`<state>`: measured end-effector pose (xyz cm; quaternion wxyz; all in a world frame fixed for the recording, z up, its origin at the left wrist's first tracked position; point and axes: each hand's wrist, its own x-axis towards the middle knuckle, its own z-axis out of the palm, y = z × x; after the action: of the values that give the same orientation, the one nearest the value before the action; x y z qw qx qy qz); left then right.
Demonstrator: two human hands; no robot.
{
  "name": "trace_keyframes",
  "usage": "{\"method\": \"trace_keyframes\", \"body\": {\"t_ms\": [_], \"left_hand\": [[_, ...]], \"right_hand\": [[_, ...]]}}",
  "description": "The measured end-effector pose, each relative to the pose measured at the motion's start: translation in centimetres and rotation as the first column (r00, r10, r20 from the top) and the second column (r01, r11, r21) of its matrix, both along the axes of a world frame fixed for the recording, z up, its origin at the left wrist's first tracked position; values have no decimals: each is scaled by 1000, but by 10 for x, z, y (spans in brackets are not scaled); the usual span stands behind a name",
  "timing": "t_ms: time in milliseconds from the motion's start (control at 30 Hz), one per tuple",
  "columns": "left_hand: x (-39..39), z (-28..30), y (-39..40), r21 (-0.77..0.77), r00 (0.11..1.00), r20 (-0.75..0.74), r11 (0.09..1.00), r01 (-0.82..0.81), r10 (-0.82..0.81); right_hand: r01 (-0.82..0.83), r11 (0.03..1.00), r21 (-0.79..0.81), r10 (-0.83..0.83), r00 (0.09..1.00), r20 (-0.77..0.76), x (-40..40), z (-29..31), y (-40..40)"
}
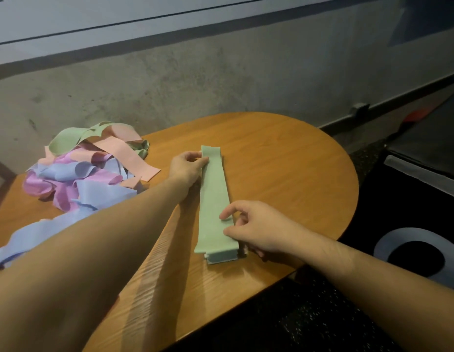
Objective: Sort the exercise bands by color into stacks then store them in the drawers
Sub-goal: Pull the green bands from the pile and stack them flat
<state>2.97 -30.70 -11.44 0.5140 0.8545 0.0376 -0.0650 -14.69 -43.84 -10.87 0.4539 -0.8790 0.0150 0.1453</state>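
Green stack (214, 199) held at both ends on the tabletop (284, 161).

The green stack lies flat between the hands. The left hand (186, 167) pinches its far end, fingers curled on the edge. The right hand (248, 231) pinches its near end with thumb and fingertips. The unsorted pile (91, 163) of pink, purple, blue and green bands lies left of the left hand.
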Motion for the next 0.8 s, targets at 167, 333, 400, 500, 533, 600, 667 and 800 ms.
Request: {"method": "trace_keyframes", "body": {"t_ms": [167,333,400,500,533,600,667,800], "left_hand": [[-12,-6,0,-63,997,32,996,-68,70],[-54,-16,14,-306,995,-75,948,-89,69],[-74,-18,21,-463,987,-153,878,-123,58],[-100,-22,27,-568,982,-187,812,-136,34],[-107,-23,27,-581,980,-195,801,-142,32],[-120,-20,22,-591,979,-198,791,-157,46],[-126,-17,15,-574,978,-197,801,-172,68],[-130,-13,8,-549,977,-211,821,-155,44]], "right_hand": [[30,999,26,-31,999,20,1,0,0],[247,945,216,-269,960,82,8,-4,5],[339,841,421,-383,924,21,13,-14,11],[389,727,566,-462,887,-16,15,-27,28],[393,709,586,-471,882,-21,14,-28,34],[392,688,611,-485,874,-15,11,-27,46],[402,674,620,-508,861,-7,12,-22,57],[405,708,578,-509,861,21,16,-24,61]]}}
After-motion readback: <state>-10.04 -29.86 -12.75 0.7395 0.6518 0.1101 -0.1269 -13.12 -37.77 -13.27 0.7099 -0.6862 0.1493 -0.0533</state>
